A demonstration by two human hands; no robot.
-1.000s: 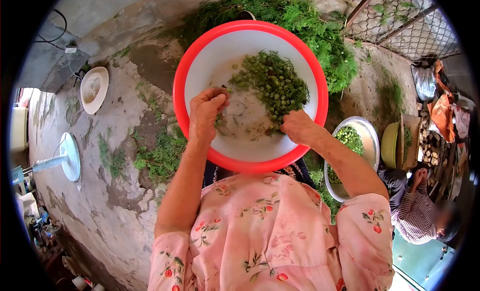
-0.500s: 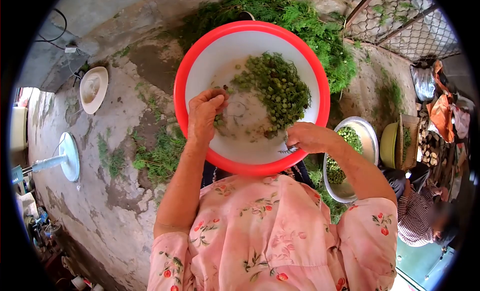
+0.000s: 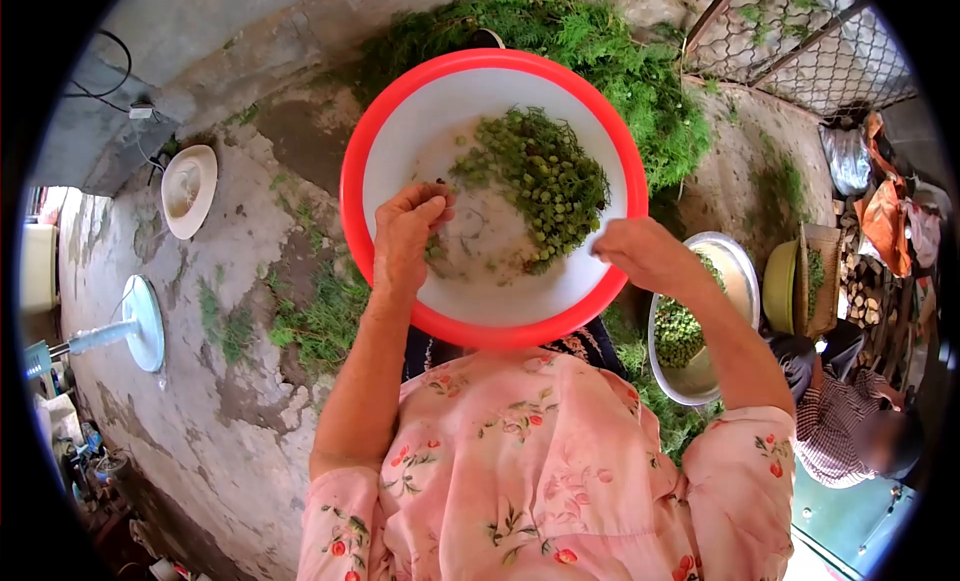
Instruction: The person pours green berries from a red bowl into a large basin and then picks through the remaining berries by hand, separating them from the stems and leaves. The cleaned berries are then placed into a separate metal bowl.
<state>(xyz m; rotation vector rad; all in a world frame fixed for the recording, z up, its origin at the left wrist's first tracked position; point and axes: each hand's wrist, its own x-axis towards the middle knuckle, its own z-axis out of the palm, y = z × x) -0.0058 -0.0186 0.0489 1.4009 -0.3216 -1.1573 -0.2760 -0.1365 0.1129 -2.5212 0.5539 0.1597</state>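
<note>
A white basin with a red rim (image 3: 352, 196) sits on my lap. Inside it, a heap of small green seed cones with leafy sprigs (image 3: 555, 186) lies toward the right, with loose bits scattered on the bare left part. My left hand (image 3: 405, 239) is over the basin's left side, thumb and fingers pinched together; a tiny dark bit shows near the fingertips, too small to name. Over the right rim, my right hand (image 3: 648, 253) has its fingers curled together, and whatever they may hold is hidden.
A metal bowl (image 3: 735, 266) with green cones stands at my right. Leafy green branches (image 3: 660, 111) are piled beyond the basin. A yellow tub (image 3: 780, 286) and a seated person (image 3: 835, 421) are farther right. A straw hat (image 3: 188, 191) and a pale blue fan (image 3: 145, 323) are at left.
My right hand has moved up and right from inside the basin to its right rim. The small sprig beneath it no longer shows. My left hand stays pinched in about the same place.
</note>
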